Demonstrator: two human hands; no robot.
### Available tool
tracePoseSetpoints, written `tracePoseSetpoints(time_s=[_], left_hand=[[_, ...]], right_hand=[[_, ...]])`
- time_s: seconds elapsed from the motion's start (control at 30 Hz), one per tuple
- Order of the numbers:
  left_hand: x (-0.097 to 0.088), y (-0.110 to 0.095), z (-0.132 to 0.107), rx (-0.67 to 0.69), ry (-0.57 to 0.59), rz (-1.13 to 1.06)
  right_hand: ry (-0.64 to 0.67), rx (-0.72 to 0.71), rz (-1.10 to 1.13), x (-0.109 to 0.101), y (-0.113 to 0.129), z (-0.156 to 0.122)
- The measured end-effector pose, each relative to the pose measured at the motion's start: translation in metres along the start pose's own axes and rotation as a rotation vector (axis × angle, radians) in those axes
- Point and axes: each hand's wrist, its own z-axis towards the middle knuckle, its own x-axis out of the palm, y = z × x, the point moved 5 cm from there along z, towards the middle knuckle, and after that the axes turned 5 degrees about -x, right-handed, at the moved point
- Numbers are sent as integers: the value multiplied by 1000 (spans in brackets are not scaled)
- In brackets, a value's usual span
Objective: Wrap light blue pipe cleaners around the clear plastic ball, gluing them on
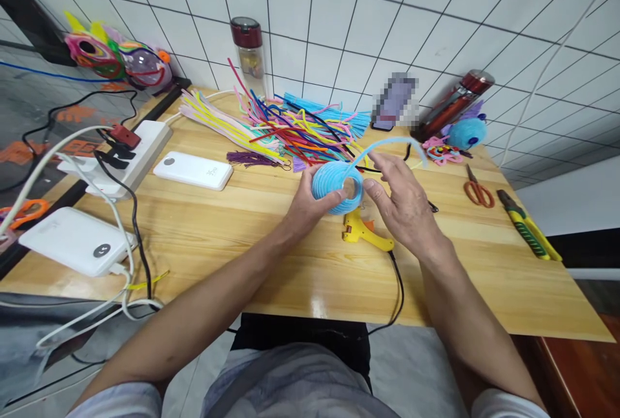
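My left hand [308, 203] is closed around a light blue coil of pipe cleaner [325, 184], its thumb on the front rim of the round opening. From the top of the coil a loose blue tail [394, 139] arches to the right, above my right hand [407, 206]. That hand is beside the coil, thumb and fingers apart, with nothing visibly gripped. Under the coil a yellow glue gun [367, 234] lies on the wooden table [271, 269], partly hidden by it. Behind my hands is a pile of colourful pipe cleaners [305, 130].
White power banks [192, 170] and a power strip [133, 158] with cables lie left. Scissors [478, 190] and green-handled pliers [530, 229] are right. A bottle [249, 56], a thermos [455, 104], a blurred phone [393, 103] and pipe-cleaner crafts [462, 134] line the wall.
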Motion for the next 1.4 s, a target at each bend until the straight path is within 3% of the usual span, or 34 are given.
tracePoseSetpoints(time_s=[0.17, 0.3, 0.4, 0.57, 0.67, 0.77, 0.93, 1.07, 1.2, 1.4], left_hand=[[3, 8, 3, -96, 56, -161], [4, 12, 5, -172, 46, -282], [6, 10, 5, -171, 40, -326], [6, 5, 4, -149, 39, -335], [3, 3, 5, -116, 34, -321], [-3, 2, 9, -91, 1, -306], [-9, 4, 13, -86, -50, -316], [-6, 7, 12, -93, -18, -303], [-5, 8, 11, -89, 7, -273], [-7, 8, 13, -45, 5, -221]], right_hand=[[47, 41, -114, -13, 5, -19], [266, 77, -361, -2, 8, -65], [447, 116, -394, 16, 9, -93], [604, 206, -389, 38, 9, -96], [658, 253, -338, 39, 4, -94], [601, 334, -131, 24, -7, -101], [264, 419, 335, -23, -20, -113], [-27, 479, 602, -47, -15, -102], [-32, 460, 788, -49, -2, -71], [72, 378, 803, -35, -1, -43]])
